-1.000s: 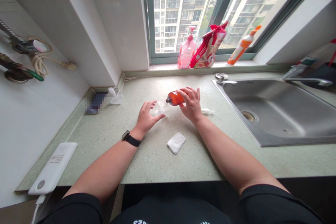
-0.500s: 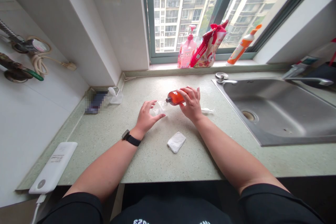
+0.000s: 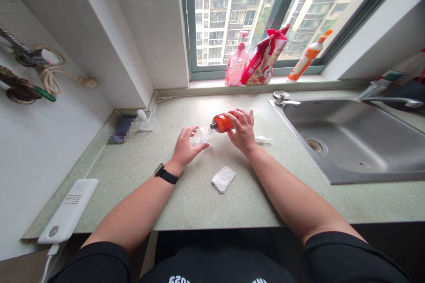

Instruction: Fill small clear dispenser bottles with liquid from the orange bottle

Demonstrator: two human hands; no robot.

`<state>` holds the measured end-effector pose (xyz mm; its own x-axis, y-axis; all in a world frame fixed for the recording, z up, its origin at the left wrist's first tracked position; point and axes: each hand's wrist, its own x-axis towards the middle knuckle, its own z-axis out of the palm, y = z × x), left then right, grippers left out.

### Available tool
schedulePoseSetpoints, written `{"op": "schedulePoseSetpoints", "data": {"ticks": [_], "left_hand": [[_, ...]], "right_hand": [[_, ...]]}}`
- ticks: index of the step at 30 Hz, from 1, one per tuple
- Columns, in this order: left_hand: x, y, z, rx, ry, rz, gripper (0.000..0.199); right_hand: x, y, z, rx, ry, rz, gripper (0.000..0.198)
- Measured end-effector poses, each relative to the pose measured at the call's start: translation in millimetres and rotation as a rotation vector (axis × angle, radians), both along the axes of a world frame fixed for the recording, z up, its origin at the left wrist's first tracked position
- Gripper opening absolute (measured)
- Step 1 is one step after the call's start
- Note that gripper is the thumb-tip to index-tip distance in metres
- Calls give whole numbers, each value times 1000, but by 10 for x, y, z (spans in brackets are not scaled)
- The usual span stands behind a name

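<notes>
An orange-red bottle (image 3: 222,124) lies tilted on its side in my right hand (image 3: 244,130), its uncapped dark neck pointing left. That neck is at the mouth of a small clear plastic container (image 3: 201,138), which my left hand (image 3: 186,146) holds between thumb and fingers. Whether liquid is flowing is too small to tell. Just right of my right hand, a white and clear slender piece (image 3: 264,139), perhaps a pump top, rests on the counter. A folded white tissue (image 3: 223,179) lies nearer to me, between my forearms.
The speckled green counter (image 3: 195,203) borders a steel sink (image 3: 348,141) on the right. A clear container with a white top (image 3: 146,120) and a blurred-out phone-like object (image 3: 122,128) stand back left. A white power bank (image 3: 69,210) lies front left. Several bottles and a red bag (image 3: 265,59) line the windowsill.
</notes>
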<state>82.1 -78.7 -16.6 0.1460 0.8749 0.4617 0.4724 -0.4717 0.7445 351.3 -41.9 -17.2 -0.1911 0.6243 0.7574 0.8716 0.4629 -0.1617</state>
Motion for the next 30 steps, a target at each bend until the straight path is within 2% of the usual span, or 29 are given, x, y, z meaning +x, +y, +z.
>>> {"op": "schedulePoseSetpoints", "data": {"ticks": [20,30], "left_hand": [[-1,-8,8,-14,2,-7,81],[2,-13,13,-19,2,-2,80]], "right_hand": [[-12,-34,32,-25,-13,-17,68],[-11,-32,30,13,-12,-3,66]]}}
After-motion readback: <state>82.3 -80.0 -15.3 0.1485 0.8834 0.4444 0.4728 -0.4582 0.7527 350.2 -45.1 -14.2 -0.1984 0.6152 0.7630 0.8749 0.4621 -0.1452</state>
